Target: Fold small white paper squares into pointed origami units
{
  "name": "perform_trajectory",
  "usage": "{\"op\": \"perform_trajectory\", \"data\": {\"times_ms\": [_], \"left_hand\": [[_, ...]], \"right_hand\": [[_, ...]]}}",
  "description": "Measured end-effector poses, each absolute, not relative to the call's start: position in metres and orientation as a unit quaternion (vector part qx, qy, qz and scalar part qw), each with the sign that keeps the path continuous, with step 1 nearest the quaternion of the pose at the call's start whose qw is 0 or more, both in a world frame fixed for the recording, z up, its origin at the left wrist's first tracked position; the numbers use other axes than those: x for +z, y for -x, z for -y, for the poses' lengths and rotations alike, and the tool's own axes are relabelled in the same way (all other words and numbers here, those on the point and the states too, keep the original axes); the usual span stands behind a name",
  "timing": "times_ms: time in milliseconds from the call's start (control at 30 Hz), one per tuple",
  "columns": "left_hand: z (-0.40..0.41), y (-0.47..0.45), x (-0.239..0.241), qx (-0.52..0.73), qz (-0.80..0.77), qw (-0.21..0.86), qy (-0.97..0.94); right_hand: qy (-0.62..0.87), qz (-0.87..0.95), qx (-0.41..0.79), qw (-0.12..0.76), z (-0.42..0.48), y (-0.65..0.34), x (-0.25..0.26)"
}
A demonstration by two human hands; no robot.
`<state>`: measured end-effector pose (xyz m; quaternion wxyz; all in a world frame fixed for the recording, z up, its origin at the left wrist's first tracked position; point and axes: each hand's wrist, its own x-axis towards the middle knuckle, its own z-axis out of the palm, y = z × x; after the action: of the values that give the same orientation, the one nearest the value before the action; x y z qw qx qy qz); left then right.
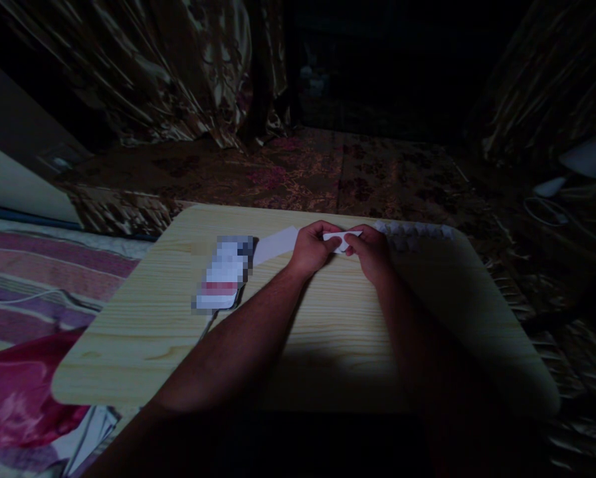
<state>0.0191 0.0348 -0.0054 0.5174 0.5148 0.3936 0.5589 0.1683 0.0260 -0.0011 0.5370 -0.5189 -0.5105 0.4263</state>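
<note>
Between my two hands, over the far part of the wooden table [327, 318], is a small folded strip of white paper [345, 238]. My left hand [311, 249] pinches its left part, thumb on top. On the right part, my right hand [372, 251] grips it the same way. Just left of my left hand lies a flat white sheet of paper [276, 245]. Beyond my right hand, several small folded white pieces [420, 230] sit in rows near the table's far right edge; my hand partly hides them. Dim light blurs their shape.
A phone [222, 272], its screen lit and pixelated, lies on the left with a cable [206, 326] running off it. A striped bed [38, 272] with pink cloth [28, 392] adjoins on the left. Patterned fabric [302, 169] stands behind; a white lamp [589, 156] is at right.
</note>
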Motion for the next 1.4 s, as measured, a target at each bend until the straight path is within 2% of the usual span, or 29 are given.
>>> {"op": "perform_trajectory", "data": {"times_ms": [333,600,900,1400], "left_hand": [[-0.0334,-0.0195,-0.0049,0.547,-0.410,0.507,-0.525],[-0.0345,-0.0190,-0.0072,0.547,-0.416,0.450,-0.570],[-0.0320,-0.0201,-0.0051,0.534,-0.425,0.439,-0.584],[-0.0340,-0.0208,-0.0050,0.547,-0.452,0.451,-0.541]], "right_hand": [[0.525,0.530,0.395,0.536,-0.0241,-0.1694,0.0003],[0.546,0.533,0.358,0.538,-0.0219,-0.1663,0.0038],[0.564,0.556,0.333,0.512,-0.0218,-0.1692,0.0033],[0.541,0.484,0.398,0.562,-0.0247,-0.1663,0.0036]]}}
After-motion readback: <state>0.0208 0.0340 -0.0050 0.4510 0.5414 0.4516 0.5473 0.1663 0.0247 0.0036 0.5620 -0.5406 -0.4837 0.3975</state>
